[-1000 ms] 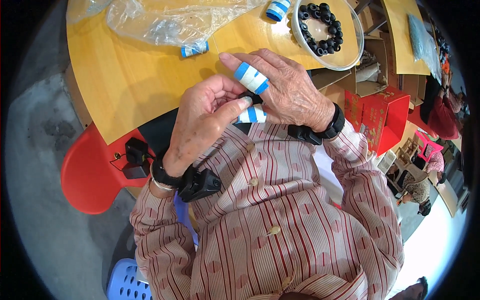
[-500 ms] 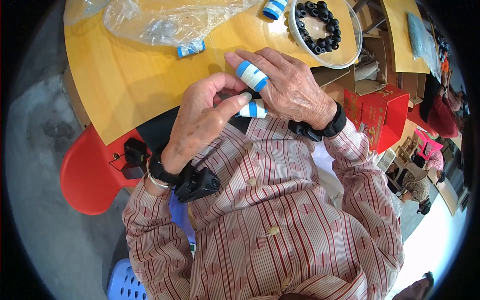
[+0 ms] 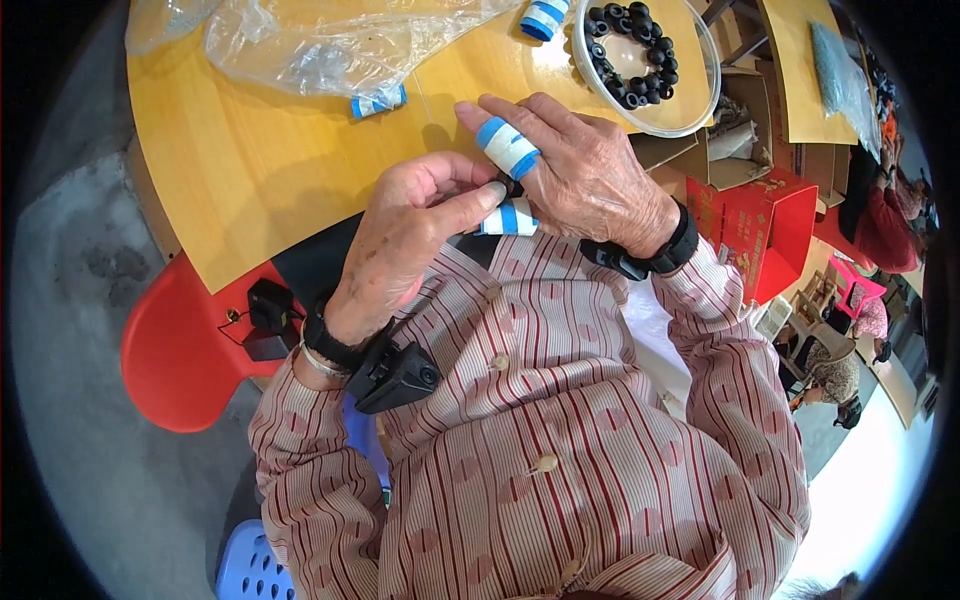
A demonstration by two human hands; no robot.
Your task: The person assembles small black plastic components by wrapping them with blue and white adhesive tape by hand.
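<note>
My hands meet above the table's near edge, around a small black part (image 3: 509, 186), mostly hidden by fingers. My left hand (image 3: 410, 220) pinches it with the thumb against the curled fingers. My right hand (image 3: 590, 180) closes on it from the other side, between index finger and thumb. Blue-and-white wraps cover that hand's index finger (image 3: 508, 147) and thumb (image 3: 509, 217). Similar rounded black pieces (image 3: 637, 98) line a clear round tub (image 3: 712, 75) beyond my right hand.
A clear plastic bag (image 3: 300, 55) lies across the wooden table (image 3: 240, 150). Blue-and-white rolls (image 3: 379, 101) sit by the bag and at the far edge. To the right are a red box (image 3: 765, 235) and cardboard boxes; a red chair (image 3: 165, 345) is at left.
Both hands keep their hold on the small black part. My left fingers and wrist have shifted slightly, and the black part shows a little more between the hands.
</note>
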